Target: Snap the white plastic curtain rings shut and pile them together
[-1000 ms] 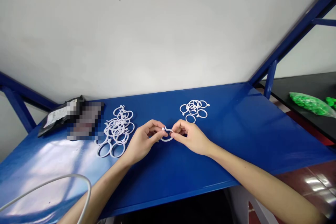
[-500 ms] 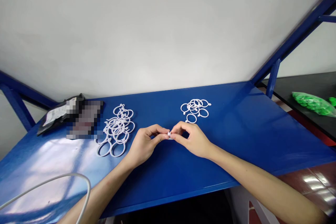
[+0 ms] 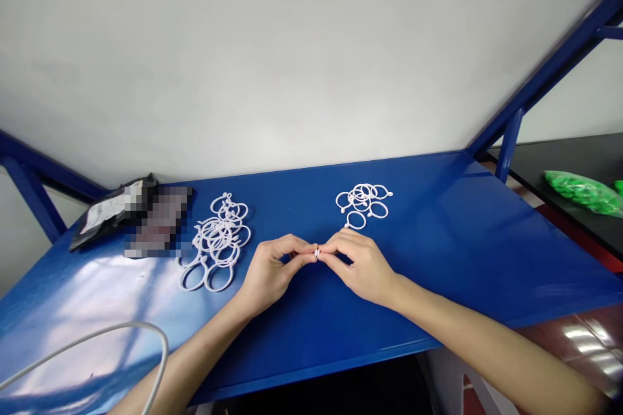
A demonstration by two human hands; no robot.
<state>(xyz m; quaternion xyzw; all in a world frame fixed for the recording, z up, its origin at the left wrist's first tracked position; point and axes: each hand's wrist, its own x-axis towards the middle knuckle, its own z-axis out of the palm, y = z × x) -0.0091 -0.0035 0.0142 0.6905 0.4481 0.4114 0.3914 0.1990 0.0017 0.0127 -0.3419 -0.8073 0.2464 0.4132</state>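
Pinched between the fingertips of both hands, near the middle of the blue table, is a small white plastic ring (image 3: 317, 253); only a small part, like the rounded ends on the loose rings, shows, and the fingers hide the rest. My left hand (image 3: 270, 272) grips it from the left with thumb and fingers closed. From the other side my right hand (image 3: 364, 266) pinches it the same way. A tangled pile of white rings (image 3: 217, 235) lies to the left of my left hand. Just beyond my right hand is a smaller group of white rings (image 3: 363, 194).
A black plastic package (image 3: 117, 204) with a white label lies at the table's back left, beside a blurred-out flat item (image 3: 160, 220). A white cable (image 3: 121, 324) loops over the front left. Green things in a clear bag (image 3: 584, 191) lie on a black table at right.
Both hands have shifted slightly right and down, and the fingertips have drawn closer around the white ring, so less of it shows. The two groups of rings are unchanged.
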